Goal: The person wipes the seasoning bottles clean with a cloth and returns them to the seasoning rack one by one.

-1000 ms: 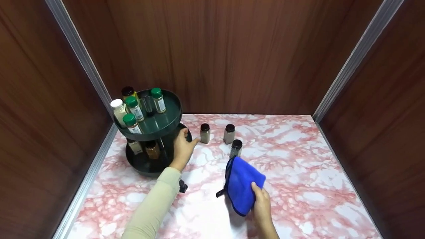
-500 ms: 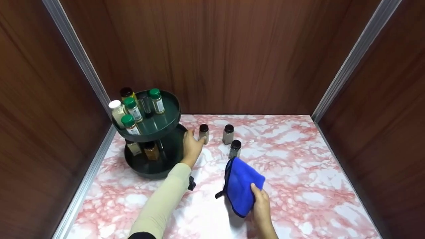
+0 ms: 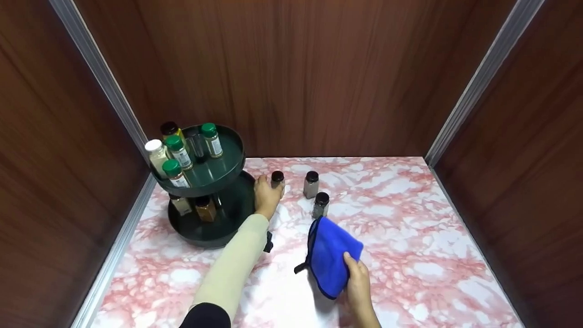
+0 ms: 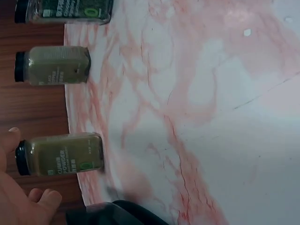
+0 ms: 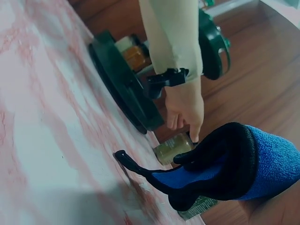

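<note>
My left hand (image 3: 267,198) reaches around a dark-capped spice jar (image 3: 277,176), labelled cumin powder in the left wrist view. There, the thumb lies near its cap and the other fingers stand apart from the glass. My right hand (image 3: 359,282) grips a blue cloth (image 3: 331,257) with black edging and a small loop, held above the table. Two more dark-capped jars stand to the right: a pepper jar (image 4: 58,65), and another jar (image 3: 321,206) with a dark green label, right behind the cloth's tip.
A dark green two-tier turntable (image 3: 225,175) stands at the left. Its upper tier carries several jars, including a green-capped jar (image 3: 212,140) and a white-capped jar (image 3: 157,155). On the lower tier sits an orange-brown jar (image 3: 205,210) beside a pale one. Wooden walls (image 3: 291,82) enclose the marbled table (image 3: 410,237).
My left hand has moved right, from the turntable's lower tier to the cumin powder jar. The right hand keeps the blue cloth in about the same place.
</note>
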